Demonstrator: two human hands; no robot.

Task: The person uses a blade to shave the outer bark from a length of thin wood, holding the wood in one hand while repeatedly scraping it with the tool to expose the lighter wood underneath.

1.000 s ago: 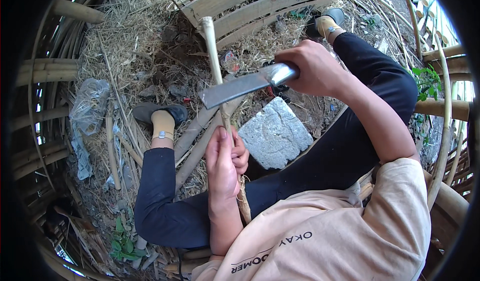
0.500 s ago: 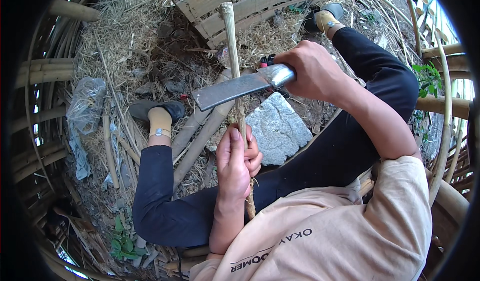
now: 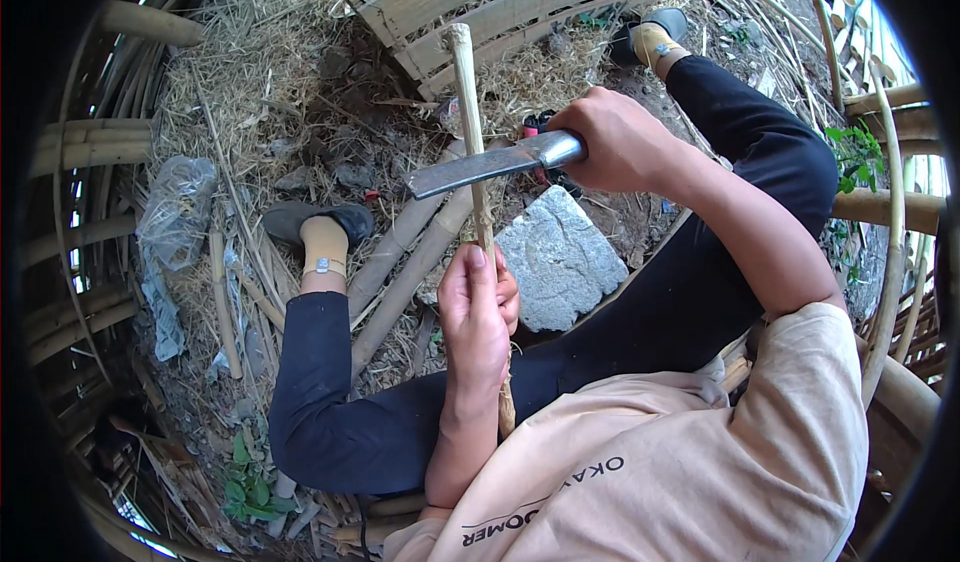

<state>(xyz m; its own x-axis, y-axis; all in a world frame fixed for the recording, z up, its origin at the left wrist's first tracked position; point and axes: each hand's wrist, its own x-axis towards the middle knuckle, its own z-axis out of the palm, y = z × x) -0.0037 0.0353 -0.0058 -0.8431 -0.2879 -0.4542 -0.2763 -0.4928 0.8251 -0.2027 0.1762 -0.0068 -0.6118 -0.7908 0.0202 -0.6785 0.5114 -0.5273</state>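
Gripping a slender, pale tan wooden stick (image 3: 467,92), the person's left hand (image 3: 478,307) wraps its fingers fully around the lower shaft, thumb pressed along it. The right hand (image 3: 612,140), at 1 o'clock from the left, forms a closed fist on a flat grey metal blade (image 3: 450,176) with a silver collar (image 3: 557,148); the fist hides the handle. The stick occupies the centre of the view, its long axis nearly 12-to-6, upper end just short of 12 o'clock, lower end beside the beige shirt (image 3: 690,452). The blade crosses the shaft above the left hand, tip toward 9 o'clock, slightly low; blade-to-stick contact cannot be confirmed. A rough grey stone block (image 3: 562,262) lies at 2 o'clock from the left hand.
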